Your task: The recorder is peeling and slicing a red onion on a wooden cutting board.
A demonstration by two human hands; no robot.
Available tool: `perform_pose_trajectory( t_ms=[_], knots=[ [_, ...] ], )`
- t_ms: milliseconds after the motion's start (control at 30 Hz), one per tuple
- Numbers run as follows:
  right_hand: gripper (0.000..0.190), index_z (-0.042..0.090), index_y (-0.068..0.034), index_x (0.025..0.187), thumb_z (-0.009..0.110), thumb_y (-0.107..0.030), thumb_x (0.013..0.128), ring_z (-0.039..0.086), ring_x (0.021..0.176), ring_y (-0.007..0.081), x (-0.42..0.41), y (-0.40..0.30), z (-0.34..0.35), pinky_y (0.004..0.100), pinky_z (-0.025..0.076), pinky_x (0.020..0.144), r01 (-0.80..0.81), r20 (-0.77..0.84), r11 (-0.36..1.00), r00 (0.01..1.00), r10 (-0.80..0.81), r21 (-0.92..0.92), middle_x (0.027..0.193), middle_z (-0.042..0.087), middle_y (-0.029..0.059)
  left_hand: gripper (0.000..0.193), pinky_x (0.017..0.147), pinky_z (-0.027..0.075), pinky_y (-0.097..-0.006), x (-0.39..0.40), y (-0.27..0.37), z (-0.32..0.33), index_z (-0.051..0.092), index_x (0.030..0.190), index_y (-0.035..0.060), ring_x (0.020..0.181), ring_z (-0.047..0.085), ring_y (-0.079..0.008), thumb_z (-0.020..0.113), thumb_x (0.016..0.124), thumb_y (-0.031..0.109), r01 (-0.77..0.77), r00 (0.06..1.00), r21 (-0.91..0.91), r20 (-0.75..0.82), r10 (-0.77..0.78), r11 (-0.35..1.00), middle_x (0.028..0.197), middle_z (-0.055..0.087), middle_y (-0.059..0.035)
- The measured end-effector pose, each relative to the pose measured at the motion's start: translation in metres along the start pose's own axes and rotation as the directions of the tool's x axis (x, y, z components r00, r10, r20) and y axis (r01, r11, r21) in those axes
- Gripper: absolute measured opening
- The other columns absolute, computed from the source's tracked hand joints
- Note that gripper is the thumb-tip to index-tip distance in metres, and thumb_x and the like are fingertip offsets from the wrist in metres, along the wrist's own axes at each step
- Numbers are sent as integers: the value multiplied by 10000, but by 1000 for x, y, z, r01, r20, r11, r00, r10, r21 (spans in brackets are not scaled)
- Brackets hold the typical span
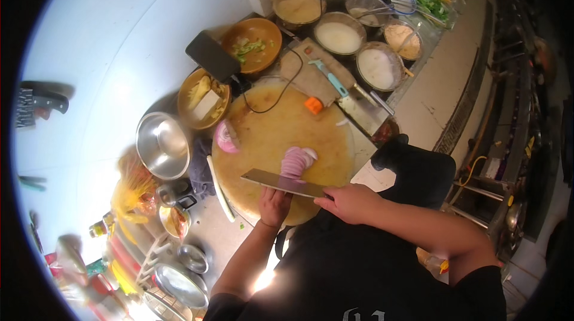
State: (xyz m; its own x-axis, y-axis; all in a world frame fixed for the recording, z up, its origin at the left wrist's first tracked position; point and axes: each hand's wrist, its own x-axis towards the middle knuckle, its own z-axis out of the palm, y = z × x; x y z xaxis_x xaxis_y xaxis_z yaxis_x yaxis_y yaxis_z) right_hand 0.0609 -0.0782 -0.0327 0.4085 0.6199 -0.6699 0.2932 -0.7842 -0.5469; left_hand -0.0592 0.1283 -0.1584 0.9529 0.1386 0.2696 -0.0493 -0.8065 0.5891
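Note:
A cleaver (pixel 284 183) is in my right hand (pixel 347 203), its blade reaching left across a round cutting board (pixel 264 128). Thin slices of red onion (pixel 296 162) lie fanned in a row just beyond the blade. My left hand (pixel 274 204) is on the near side of the blade, fingertips against or just behind it; what the fingers hold is hidden. Another cut piece of red onion (pixel 225 137) rests at the board's left edge. A small orange piece (pixel 313 105), perhaps carrot, sits near the far edge, and a turquoise-handled peeler (pixel 329 78) lies on a folded cloth (pixel 305 70) beyond.
Left of the board stand a steel bowl (pixel 163 145) and a brown bowl (pixel 183 101) with pale pieces. A black phone-like device (pixel 212 56) with a cable overhangs the far side. Another cleaver (pixel 365 112) lies at the right. Several bowls of powder (pixel 340 33) stand at the back.

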Motion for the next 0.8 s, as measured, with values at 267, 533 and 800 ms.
perform_pose_trajectory(
  t_ms=[267, 533, 800],
  knots=[
    [510, 629, -78, 1054, 435, -549, 1030, 676, 829, 435, 7, 4, 1, 538, 526, 741, 48, -32, 998, 998, -47, 38, 860, 703, 211, 327, 867, 520, -454, -1, -4, 5, 714, 1101, 74, 982, 647, -371, 781, 780, 81, -89, 996, 43, -15, 89, 995, 1083, 688, -131],
    [535, 651, -60, 1038, 439, -552, 1027, 690, 862, 416, -7, -11, -15, 512, 536, 788, -20, 75, 1000, 997, 20, -10, 912, 720, 197, 290, 844, 529, -450, -17, -15, 12, 714, 1085, 72, 950, 649, -369, 768, 801, 84, -4, 1000, 79, -2, 4, 997, 1082, 685, -132],
    [527, 645, -69, 1030, 441, -556, 1028, 676, 819, 435, 26, 11, 13, 536, 523, 736, 88, -78, 995, 993, -85, 41, 862, 704, 214, 352, 855, 535, -435, 0, -2, 9, 715, 1090, 58, 967, 659, -378, 809, 751, 54, -28, 997, 5, -66, 28, 1000, 1069, 691, -151]
  ],
)
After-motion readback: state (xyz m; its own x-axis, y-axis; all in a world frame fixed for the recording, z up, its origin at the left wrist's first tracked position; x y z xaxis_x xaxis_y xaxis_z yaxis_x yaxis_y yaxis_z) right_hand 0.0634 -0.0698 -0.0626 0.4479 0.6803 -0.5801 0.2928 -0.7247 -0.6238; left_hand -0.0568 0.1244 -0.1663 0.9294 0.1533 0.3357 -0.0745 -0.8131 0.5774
